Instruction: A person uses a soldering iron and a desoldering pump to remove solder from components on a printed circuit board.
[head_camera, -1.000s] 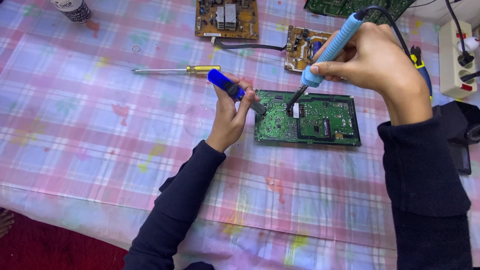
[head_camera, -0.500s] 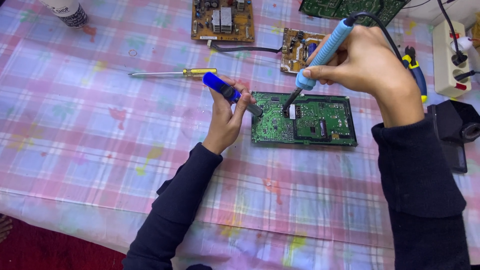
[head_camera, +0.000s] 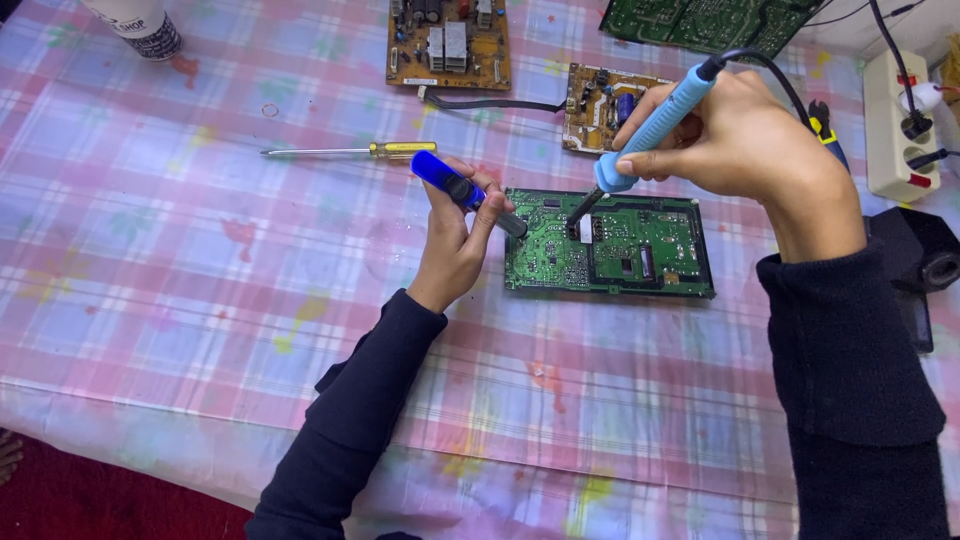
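- Near the middle of the frame, we close our left hand (head_camera: 455, 240) around a blue-handled tool (head_camera: 462, 190), probably a desoldering pump; its dark tip reaches the left edge of the green circuit board (head_camera: 640, 250).
- Our right hand (head_camera: 730, 140), in the upper right of the frame, grips firmly a light blue soldering iron (head_camera: 650, 125); the fingers wrap its handle, and its dark tip comes down on the upper middle of the same board, near a small white part.
- A black cable leaves the top of the iron and goes over the right hand toward the upper right.
- This green board lies flat on the pink and blue checked tablecloth (head_camera: 200, 300), a little right of the centre, between our two hands.
- Both our arms wear dark sleeves.
- Just left of the left hand, a screwdriver with yellow handle (head_camera: 345, 151) lies on the cloth, its shaft pointing to the left.
- At the upper middle we see a brown circuit board (head_camera: 447, 45), and a smaller brown board (head_camera: 600, 105) is beside the right hand.
- Another green board (head_camera: 700, 22) lies at the top edge.
- At the right edge a white power strip (head_camera: 900, 120) holds plugs, and a black object (head_camera: 915, 265) lies under it.
- A white cup (head_camera: 135, 25) stands in the upper left corner.
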